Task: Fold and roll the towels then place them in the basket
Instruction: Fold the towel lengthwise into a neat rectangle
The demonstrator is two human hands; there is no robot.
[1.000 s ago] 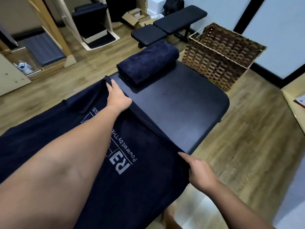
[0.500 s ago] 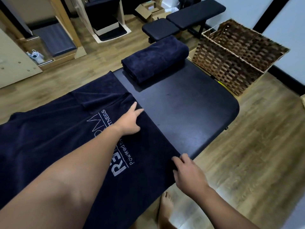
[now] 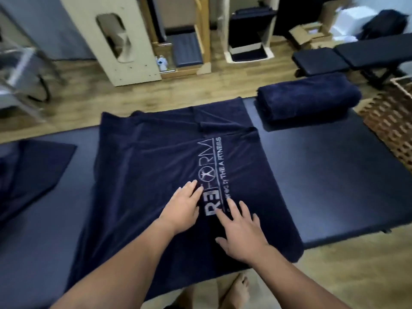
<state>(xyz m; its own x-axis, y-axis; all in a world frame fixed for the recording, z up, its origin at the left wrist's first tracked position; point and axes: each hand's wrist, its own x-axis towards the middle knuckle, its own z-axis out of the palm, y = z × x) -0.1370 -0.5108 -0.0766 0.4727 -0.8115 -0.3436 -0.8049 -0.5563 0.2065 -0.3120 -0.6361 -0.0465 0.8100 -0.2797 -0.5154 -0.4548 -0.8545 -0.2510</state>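
Pressing flat with straight, spread fingers, the left hand (image 3: 182, 206) lies palm-down on the spread towel (image 3: 156, 175) just left of the printed logo (image 3: 210, 177), its grip apart and clamped on nothing; the right hand (image 3: 242, 233) lies just beside it, to the right of the lettering, fingers likewise splayed and grip apart, palm down on or just over the cloth, though the blur makes firm contact hard to judge; the two hands are near each other but not touching; the dark navy towel is spread across the middle of the bench (image 3: 323, 175), wrinkled, with its far right corner turned over in a small fold and its near edge hanging over the front of the bench; a rolled towel (image 3: 308, 95) of the same colour sits on the far right part of the bench, apart from the spread one; a woven basket (image 3: 392, 121) stands on the floor just beside the right end of the bench, only partly in view; another dark cloth (image 3: 38, 166) lies at the left of the bench, apart from the spread towel; a bare foot (image 3: 237, 291) shows on the wooden floor below the hanging edge; a black padded workout bench (image 3: 356, 56) stands farther back at right.
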